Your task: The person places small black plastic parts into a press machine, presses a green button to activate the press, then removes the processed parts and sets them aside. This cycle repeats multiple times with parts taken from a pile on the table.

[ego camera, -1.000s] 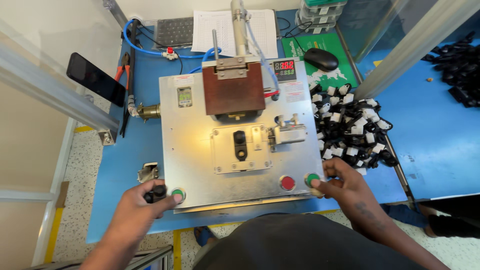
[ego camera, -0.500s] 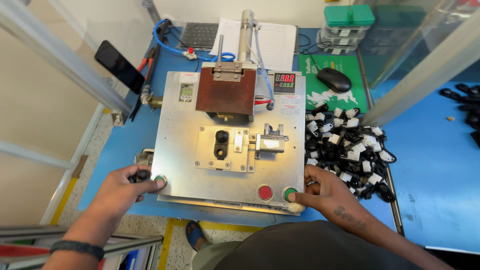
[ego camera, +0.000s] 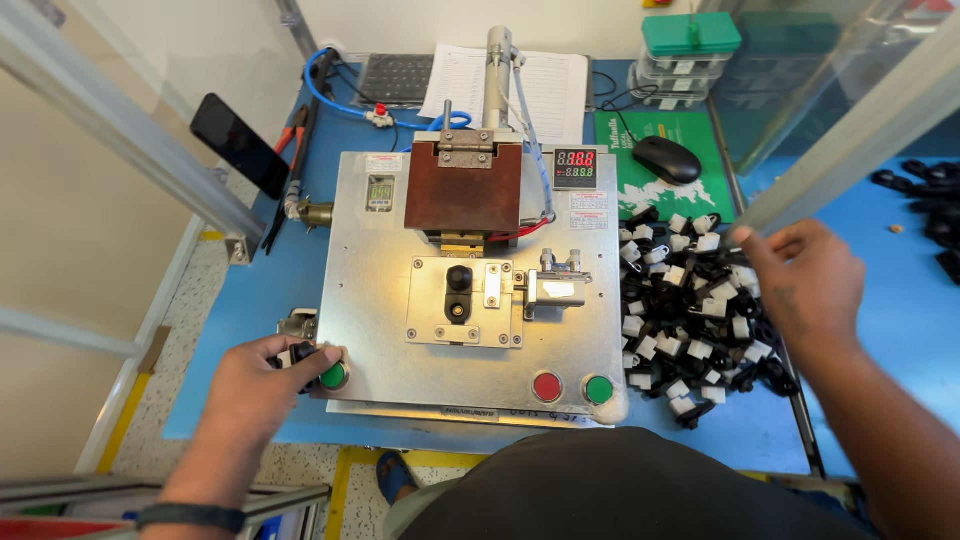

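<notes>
two hands: left (ego camera: 262, 385) grips a small black part (ego camera: 300, 354), right (ego camera: 800, 285) hovers open.

The scene is brightly and evenly lit. A warm lamp glow pools on the metal plate (ego camera: 480, 300) beneath the press head (ego camera: 463, 186), giving soft glare. The right hand (ego camera: 800, 285) is slightly motion-blurred. Straight frame bars bow outward towards the wide-angle edges.

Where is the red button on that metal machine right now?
In the head view, the red button sits near the front edge of the metal plate, right of centre, just left of a green button.
</notes>
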